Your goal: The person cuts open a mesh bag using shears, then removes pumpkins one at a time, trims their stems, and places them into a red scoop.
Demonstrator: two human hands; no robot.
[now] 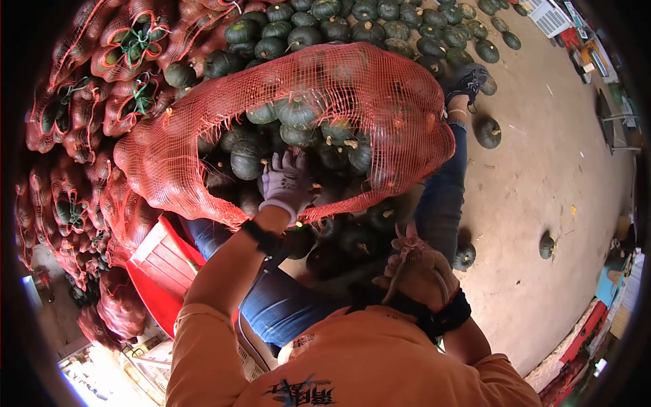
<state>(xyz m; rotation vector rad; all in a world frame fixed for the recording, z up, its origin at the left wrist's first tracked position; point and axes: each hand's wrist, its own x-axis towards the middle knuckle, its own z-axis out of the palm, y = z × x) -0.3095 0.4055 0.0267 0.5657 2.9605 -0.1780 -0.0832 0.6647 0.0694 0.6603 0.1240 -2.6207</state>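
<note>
Here the ground is a bare, dusty brown floor (542,169), open to the right and covered at the top by a broad heap of dark green squashes (380,27) lying loose. A few strays sit apart on the floor, one (487,131) beside a shoe (468,81) and another (546,245) well out on its own. Along the left side, filled red net sacks (129,47) are stacked against one another, their necks tied with green cord. A red plastic crate (163,264) stands just beside the person's jeans-clad leg (285,308). In the middle, a large red net sack (366,88) lies on its side across the lap, half full of squashes, its mouth gaping toward the person. The left hand (285,184), in a pale glove, is inside that mouth with fingers spread apart, flat against the squashes there. The right hand (419,275), in a tan glove, is low near the chest, below the sack, fingers curled tight round a small pair of clippers (405,243). Boxes and clutter line the far right edge.
</note>
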